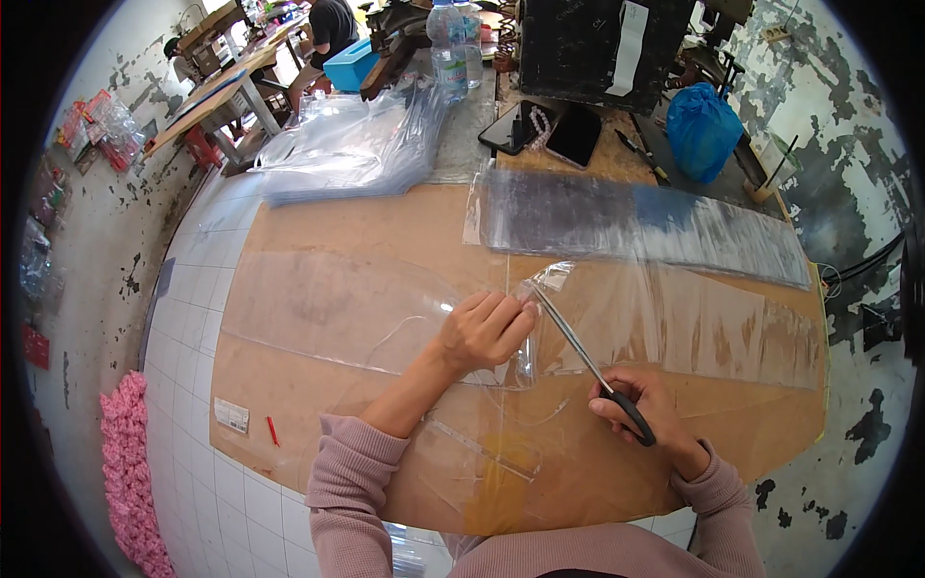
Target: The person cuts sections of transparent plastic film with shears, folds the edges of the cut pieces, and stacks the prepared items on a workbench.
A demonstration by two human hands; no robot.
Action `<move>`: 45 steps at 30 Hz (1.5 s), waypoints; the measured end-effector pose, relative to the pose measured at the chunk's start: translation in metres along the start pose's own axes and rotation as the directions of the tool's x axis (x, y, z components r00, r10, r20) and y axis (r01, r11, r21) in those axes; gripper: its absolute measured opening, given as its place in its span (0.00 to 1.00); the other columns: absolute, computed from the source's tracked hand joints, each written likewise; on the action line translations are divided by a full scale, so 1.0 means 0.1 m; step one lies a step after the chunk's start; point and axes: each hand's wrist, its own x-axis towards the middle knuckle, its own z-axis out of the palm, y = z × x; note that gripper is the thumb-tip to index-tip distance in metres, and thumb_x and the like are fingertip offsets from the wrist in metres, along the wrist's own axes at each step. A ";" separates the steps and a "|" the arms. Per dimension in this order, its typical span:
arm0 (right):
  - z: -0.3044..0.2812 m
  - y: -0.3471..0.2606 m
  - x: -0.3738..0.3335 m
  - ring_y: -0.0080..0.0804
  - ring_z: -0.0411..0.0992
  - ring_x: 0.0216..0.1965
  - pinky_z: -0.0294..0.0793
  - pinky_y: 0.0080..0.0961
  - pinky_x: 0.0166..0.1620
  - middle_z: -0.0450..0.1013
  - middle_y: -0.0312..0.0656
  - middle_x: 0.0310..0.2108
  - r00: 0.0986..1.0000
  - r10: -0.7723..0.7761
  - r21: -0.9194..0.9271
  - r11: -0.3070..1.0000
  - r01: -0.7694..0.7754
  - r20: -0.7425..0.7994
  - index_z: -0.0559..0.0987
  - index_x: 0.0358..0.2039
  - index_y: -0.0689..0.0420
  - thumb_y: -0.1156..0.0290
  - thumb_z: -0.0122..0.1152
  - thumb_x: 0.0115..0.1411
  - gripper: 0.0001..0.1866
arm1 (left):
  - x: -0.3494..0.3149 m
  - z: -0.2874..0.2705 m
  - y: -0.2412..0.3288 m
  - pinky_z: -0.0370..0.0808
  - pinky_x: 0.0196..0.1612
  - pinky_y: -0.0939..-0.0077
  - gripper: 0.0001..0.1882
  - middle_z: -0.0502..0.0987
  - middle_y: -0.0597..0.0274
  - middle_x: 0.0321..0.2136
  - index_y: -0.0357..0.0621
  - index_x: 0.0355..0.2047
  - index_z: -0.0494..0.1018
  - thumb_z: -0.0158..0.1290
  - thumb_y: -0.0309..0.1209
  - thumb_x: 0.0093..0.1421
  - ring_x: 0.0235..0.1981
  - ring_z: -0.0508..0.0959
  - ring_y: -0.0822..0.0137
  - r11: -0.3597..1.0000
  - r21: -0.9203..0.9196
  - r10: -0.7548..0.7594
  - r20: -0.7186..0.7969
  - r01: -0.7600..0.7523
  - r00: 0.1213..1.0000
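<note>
My left hand (487,329) is closed, pinching a bunched edge of a clear plastic sheet (332,303) above the middle of the brown tabletop. Long black-handled scissors (576,340) are in my right hand (641,400), its fingers wrapped round the handles. The blades slant up and left, with their tips beside my left fingertips at a shiny crumpled bit of the plastic. I cannot tell whether the blades are parted. Another clear piece (694,323), wrinkled, spreads over the table to the right. A narrow clear strip (482,448) lies in front, between my forearms.
Behind lie a stack of long clear sheets (578,217) and a pile of clear plastic (347,144). Two phones (575,135), a water bottle (446,53), a blue bag (703,133) and a black box (602,48) stand further back. A red pen-like piece (273,431) lies front left.
</note>
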 end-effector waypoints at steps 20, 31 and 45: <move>-0.02 -0.02 0.04 0.10 0.59 0.12 0.52 0.10 0.16 0.63 0.27 0.11 0.999 -0.044 -0.027 0.999 0.045 0.013 0.74 0.29 0.60 0.67 0.63 0.51 0.11 | -0.01 -0.02 0.00 0.58 0.13 0.81 0.06 0.59 0.67 0.11 0.39 0.20 0.69 0.55 0.17 0.44 0.11 0.63 0.73 0.998 -0.060 -0.021 0.003 0.021 1.000; -0.04 0.06 0.08 0.10 0.58 0.12 0.51 0.11 0.16 0.63 0.27 0.11 0.996 -0.092 -0.055 0.994 0.092 0.005 0.75 0.28 0.60 0.67 0.64 0.50 0.10 | -0.03 -0.01 -0.01 0.59 0.13 0.81 0.06 0.60 0.67 0.11 0.39 0.20 0.69 0.54 0.17 0.45 0.11 0.63 0.72 0.998 -0.053 -0.019 -0.003 0.019 1.000; -0.36 -0.08 -0.24 0.25 0.66 0.14 0.63 0.22 0.20 0.67 0.38 0.14 0.916 -0.235 -0.479 0.794 0.373 0.324 0.74 0.31 0.62 0.65 0.66 0.48 0.15 | 0.00 0.00 -0.02 0.61 0.14 0.77 0.06 0.64 0.65 0.12 0.42 0.27 0.74 0.56 0.23 0.46 0.11 0.64 0.70 0.887 -0.174 -0.434 0.007 0.428 0.901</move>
